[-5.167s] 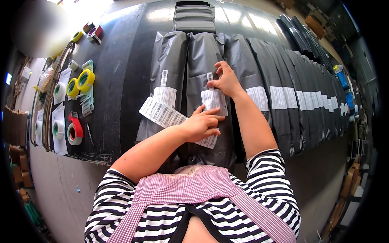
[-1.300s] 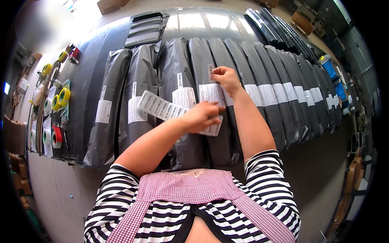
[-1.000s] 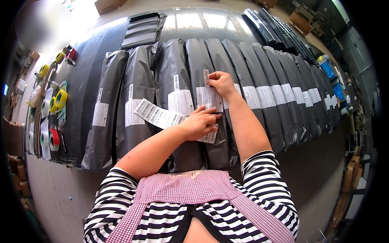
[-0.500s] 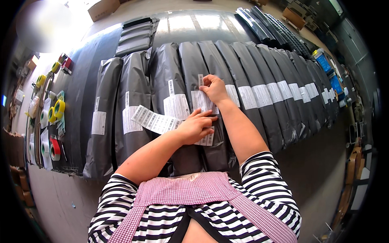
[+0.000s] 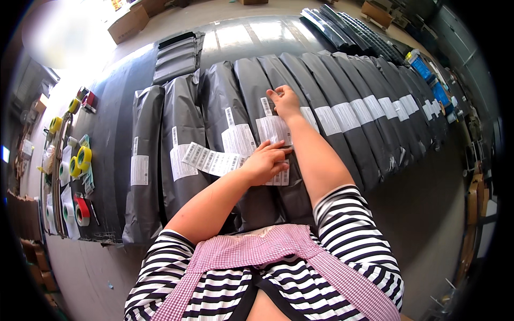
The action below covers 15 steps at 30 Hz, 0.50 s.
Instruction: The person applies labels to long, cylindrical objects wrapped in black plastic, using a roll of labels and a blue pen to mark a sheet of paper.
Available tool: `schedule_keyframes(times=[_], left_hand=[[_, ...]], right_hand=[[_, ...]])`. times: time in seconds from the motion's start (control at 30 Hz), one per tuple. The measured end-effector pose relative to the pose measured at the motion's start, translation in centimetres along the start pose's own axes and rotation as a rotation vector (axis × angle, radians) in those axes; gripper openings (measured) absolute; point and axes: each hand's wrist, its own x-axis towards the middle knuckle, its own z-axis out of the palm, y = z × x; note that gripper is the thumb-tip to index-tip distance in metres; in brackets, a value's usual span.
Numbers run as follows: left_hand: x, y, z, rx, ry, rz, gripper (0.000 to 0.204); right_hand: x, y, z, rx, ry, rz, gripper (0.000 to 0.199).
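Observation:
Long dark grey plastic mailer bags lie side by side in a row, each with a white shipping label. My left hand (image 5: 265,165) rests on one grey mailer bag (image 5: 250,206), fingers bent around a strip of barcode stickers (image 5: 214,161). The strip sticks out on both sides of the hand, and its middle is hidden. My left fingertips reach the lower edge of a shipping label (image 5: 272,130). Just above that label, a small barcode sticker (image 5: 266,106) lies upright on the bag. Beside its top is my right hand (image 5: 286,102), thumb and forefinger apart with nothing visible between them.
Rolls of yellow tape (image 5: 84,158) and red tape (image 5: 82,209) stand along the table's left side. Folded grey bags (image 5: 176,58) lie at the far left. Dark plastic rolls (image 5: 342,32) are at the back right, near blue packs (image 5: 423,69). A cardboard box (image 5: 128,24) sits beyond the table.
My right hand has lifted off the small barcode sticker and moved slightly up and right, its thumb and forefinger parting. My left hand stays on the strip. The whole view has shifted a little.

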Motion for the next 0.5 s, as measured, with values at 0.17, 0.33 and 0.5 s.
schedule_keyframes(times=[0.17, 0.33, 0.5], left_hand=[[-1.5, 0.6, -0.7, -0.673, 0.22, -0.339, 0.026], [-2.0, 3.3, -1.8, -0.689, 0.348, -0.217, 0.024], [-0.9, 6.5, -2.9, -0.282, 0.327, -0.232, 0.02]], right_hand=[[-10.7, -0.1, -7.8, 0.585, -0.445, -0.006, 0.023], [-18.6, -3.0, -12.6, 0.394, -0.495, 0.057, 0.026], [-19.2, -3.0, -14.0, 0.406, -0.409, 0.019, 0.019]])
